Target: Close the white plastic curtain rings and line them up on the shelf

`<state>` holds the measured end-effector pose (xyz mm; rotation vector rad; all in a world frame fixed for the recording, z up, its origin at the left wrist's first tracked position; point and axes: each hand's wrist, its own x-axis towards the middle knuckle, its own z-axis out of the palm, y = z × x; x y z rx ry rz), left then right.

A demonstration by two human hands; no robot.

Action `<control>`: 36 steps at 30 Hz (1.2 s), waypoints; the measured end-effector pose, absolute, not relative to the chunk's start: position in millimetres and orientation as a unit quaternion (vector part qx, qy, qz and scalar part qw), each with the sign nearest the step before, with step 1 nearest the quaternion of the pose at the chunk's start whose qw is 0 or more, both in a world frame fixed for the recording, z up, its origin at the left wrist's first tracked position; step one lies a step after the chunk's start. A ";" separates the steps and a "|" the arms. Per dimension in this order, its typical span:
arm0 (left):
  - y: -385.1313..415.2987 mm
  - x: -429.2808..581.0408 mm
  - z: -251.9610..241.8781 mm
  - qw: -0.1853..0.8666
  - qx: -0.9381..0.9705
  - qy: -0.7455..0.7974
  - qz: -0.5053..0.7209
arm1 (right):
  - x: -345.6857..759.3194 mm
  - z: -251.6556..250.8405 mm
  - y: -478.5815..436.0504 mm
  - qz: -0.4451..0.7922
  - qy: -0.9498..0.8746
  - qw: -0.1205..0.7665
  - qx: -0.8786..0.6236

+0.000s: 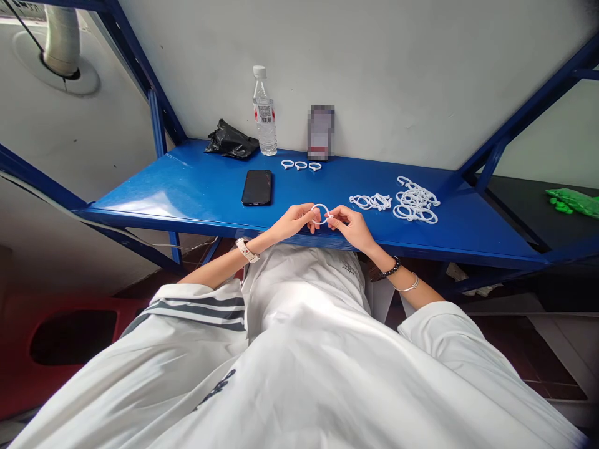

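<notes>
Between my two hands, at the front edge of the blue table (196,187), is a white plastic ring (320,205) with a small knob on its right side. My left hand (299,218) pinches the ring's left side. The fingers of my right hand (349,223) close on the knob side. Further right on the table lie a small cluster of white rings (369,201) and a bigger heap of such rings (415,201). Three separate white rings (301,166) stand in a row behind my hands.
A black phone (257,188) lies left of my hands. Along the wall are a crumpled black plastic bag (231,140), a water bottle (266,118) and a propped, blurred phone-like thing (321,132). Blue frame posts (156,121) flank the table. Something bright green (573,201) lies far right.
</notes>
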<state>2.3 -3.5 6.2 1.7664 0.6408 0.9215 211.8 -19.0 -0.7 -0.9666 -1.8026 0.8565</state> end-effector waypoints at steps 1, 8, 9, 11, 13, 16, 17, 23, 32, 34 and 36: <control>-3.5 2.3 6.2 0.502 0.730 0.266 0.381 | 211.7 0.0 -19.5 0.348 -0.728 0.444 -0.389; -3.5 3.6 6.3 0.506 0.727 0.264 0.381 | 211.9 2.5 -21.1 0.348 -0.735 0.437 -0.383; -3.6 3.7 6.4 0.505 0.729 0.262 0.382 | 211.9 2.0 -20.6 0.350 -0.734 0.439 -0.383; -3.9 3.8 6.4 0.500 0.733 0.257 0.384 | 211.8 0.9 -19.7 0.354 -0.729 0.441 -0.385; -4.0 3.6 6.1 0.495 0.736 0.258 0.382 | 211.5 0.3 -19.2 0.357 -0.727 0.441 -0.387; -3.5 3.1 5.6 0.497 0.735 0.268 0.376 | 211.2 1.6 -20.4 0.360 -0.730 0.435 -0.385; -3.3 3.0 5.5 0.499 0.734 0.269 0.375 | 211.2 2.5 -21.2 0.359 -0.733 0.432 -0.383; -3.5 3.1 6.8 0.505 0.733 0.262 0.374 | 210.9 6.0 -24.2 0.346 -0.745 0.425 -0.380; -4.0 3.5 6.9 0.502 0.732 0.267 0.375 | 211.2 2.1 -20.5 0.360 -0.735 0.428 -0.383; -4.0 3.2 7.1 0.502 0.731 0.272 0.373 | 211.6 3.0 -21.0 0.357 -0.740 0.424 -0.381; -4.2 2.9 7.7 0.506 0.730 0.270 0.372 | 212.2 4.5 -22.1 0.351 -0.747 0.420 -0.378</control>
